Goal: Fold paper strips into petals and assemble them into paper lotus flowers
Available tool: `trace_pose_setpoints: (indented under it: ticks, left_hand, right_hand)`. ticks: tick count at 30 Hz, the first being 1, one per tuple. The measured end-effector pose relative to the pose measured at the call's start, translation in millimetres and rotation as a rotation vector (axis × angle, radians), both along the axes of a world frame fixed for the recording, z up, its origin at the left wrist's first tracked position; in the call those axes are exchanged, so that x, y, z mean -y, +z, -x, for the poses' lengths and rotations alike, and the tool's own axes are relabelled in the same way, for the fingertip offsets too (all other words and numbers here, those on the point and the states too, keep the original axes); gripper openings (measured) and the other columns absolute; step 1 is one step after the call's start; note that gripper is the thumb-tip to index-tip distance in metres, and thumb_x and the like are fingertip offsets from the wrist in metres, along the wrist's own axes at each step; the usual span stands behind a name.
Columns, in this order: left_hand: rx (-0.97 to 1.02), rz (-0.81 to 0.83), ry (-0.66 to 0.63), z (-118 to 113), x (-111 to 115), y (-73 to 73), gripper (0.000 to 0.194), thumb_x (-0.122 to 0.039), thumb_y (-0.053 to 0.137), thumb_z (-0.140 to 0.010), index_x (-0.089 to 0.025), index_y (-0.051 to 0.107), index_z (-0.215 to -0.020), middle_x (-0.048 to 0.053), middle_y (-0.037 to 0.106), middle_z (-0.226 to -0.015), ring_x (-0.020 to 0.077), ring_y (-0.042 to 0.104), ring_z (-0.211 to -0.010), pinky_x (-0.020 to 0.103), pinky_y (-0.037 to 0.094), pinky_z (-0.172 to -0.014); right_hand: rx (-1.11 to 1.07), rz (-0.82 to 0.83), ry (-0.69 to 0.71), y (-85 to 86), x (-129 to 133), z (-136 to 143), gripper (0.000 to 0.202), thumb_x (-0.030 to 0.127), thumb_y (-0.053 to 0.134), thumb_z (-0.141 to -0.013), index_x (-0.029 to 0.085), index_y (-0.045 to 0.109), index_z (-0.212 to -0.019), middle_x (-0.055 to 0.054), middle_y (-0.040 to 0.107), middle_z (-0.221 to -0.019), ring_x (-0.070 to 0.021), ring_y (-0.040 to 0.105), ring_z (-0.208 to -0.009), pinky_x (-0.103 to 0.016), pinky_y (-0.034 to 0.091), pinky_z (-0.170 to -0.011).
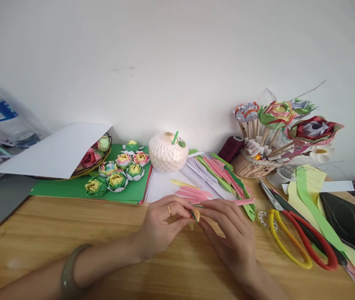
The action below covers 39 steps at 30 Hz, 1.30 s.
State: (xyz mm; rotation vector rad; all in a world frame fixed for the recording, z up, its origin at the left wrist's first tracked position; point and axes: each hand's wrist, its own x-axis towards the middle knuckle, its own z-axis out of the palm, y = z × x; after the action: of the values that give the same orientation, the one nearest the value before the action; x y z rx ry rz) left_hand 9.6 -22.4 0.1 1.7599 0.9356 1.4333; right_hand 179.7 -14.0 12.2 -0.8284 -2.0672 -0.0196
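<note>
Close together above the wooden table point(111, 229), both hands meet at a small folded paper piece point(197, 215), yellow with a dark green part. My left hand point(161, 227) is closed, pinching its left side between thumb and fingers. On the other side my right hand point(232, 233) grips it with the thumb and fingertips. The fingers partly hide the piece and a thin dark strand at its top. Just behind the hands lie folded pink paper strips point(194, 192), along with white and green ones. Several finished paper flowers point(117, 181) sit on green paper point(61, 189) to the left.
Yellow-and-red-handled scissors point(289, 233) lie right of my right hand, by a black phone point(348, 221) and paper strips. A white textured jar point(167, 154) stands at the back. Flowers on sticks fill a basket point(252, 164). A white sheet point(55, 150) covers another basket.
</note>
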Motion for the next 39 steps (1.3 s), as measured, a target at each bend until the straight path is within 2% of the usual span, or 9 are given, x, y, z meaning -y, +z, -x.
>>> trace_pose_setpoints:
  ticks: [4,8,11,14,20,26,31,36,39]
  left_hand:
    - [0.14,0.308,-0.086,-1,-5,2.4,0.01,-0.019,0.069,-0.069,-0.016,0.061,-0.063,0.004,0.063,-0.074,0.0161,0.06,-0.074,0.028,0.049,-0.068]
    - [0.189,0.496,-0.168,-1,-10,5.3,0.016,-0.025,0.072,-0.065,-0.015,0.06,-0.062,0.001,0.058,-0.072,0.0134,0.056,-0.072,0.026,0.046,-0.066]
    - [0.257,0.697,-0.252,0,-11,6.1,0.025,-0.033,0.074,-0.062,-0.015,0.057,-0.063,-0.001,0.057,-0.062,0.0108,0.054,-0.058,0.023,0.043,-0.053]
    - [0.318,0.846,-0.31,1,-11,5.4,0.03,-0.038,0.073,-0.061,-0.015,0.055,-0.065,-0.002,0.057,-0.056,0.0099,0.051,-0.047,0.02,0.038,-0.041]
    - [0.292,0.8,-0.219,3,-14,1.6,0.023,-0.031,0.072,-0.062,-0.013,0.058,-0.064,-0.002,0.059,-0.06,0.0091,0.054,-0.055,0.021,0.041,-0.053]
    - [0.302,0.84,-0.261,3,-15,0.6,0.017,-0.023,0.072,-0.062,-0.013,0.059,-0.066,-0.002,0.06,-0.061,0.0091,0.055,-0.056,0.021,0.04,-0.057]
    - [0.393,0.855,-0.248,2,-14,0.4,0.013,-0.021,0.072,-0.062,-0.012,0.062,-0.066,-0.002,0.06,-0.062,0.0087,0.054,-0.058,0.021,0.042,-0.058]
    - [0.427,0.871,-0.243,1,-13,-1.9,0.013,-0.019,0.072,-0.061,-0.011,0.062,-0.065,-0.001,0.059,-0.061,0.0088,0.054,-0.058,0.022,0.042,-0.059]
    - [0.422,0.87,-0.237,0,-13,-1.4,0.014,-0.019,0.073,-0.059,-0.012,0.061,-0.063,-0.002,0.059,-0.06,0.0092,0.054,-0.058,0.022,0.043,-0.059]
  right_hand:
    - [-0.068,0.185,0.078,6.4,-3,1,0.009,0.015,0.062,-0.077,0.022,0.057,-0.079,-0.006,0.065,-0.088,-0.0203,0.06,-0.083,-0.033,0.05,-0.069]
    - [-0.137,0.505,0.183,9.5,-4,0,0.012,0.018,0.061,-0.077,0.021,0.051,-0.072,-0.001,0.06,-0.072,-0.0153,0.057,-0.067,-0.026,0.048,-0.06]
    - [-0.208,0.774,0.211,9.2,-4,-1,0.012,0.026,0.06,-0.078,0.02,0.051,-0.073,0.0,0.058,-0.071,-0.0142,0.057,-0.066,-0.025,0.048,-0.061]
    - [-0.284,0.965,0.259,8.5,-5,-1,0.014,0.031,0.058,-0.08,0.019,0.052,-0.075,0.0,0.059,-0.073,-0.0144,0.058,-0.071,-0.025,0.048,-0.065]
    - [-0.408,1.127,0.244,6.0,-9,5,0.02,0.036,0.06,-0.078,0.019,0.052,-0.075,0.001,0.057,-0.073,-0.0131,0.055,-0.069,-0.023,0.044,-0.06]
    - [-0.451,1.185,0.192,0.9,-11,4,0.023,0.038,0.064,-0.074,0.018,0.055,-0.071,0.001,0.059,-0.069,-0.012,0.055,-0.063,-0.023,0.043,-0.058]
    - [-0.451,1.23,0.226,2.7,-13,4,0.021,0.038,0.063,-0.074,0.018,0.058,-0.075,0.0,0.062,-0.074,-0.0131,0.058,-0.068,-0.024,0.045,-0.063]
    - [-0.435,1.312,0.196,6.6,-13,5,0.023,0.039,0.064,-0.074,0.018,0.061,-0.084,-0.002,0.064,-0.081,-0.0163,0.059,-0.077,-0.027,0.044,-0.07]
    - [-0.44,1.388,0.172,5.5,-13,4,0.021,0.037,0.064,-0.073,0.017,0.061,-0.079,-0.002,0.064,-0.079,-0.0169,0.059,-0.077,-0.028,0.043,-0.072]
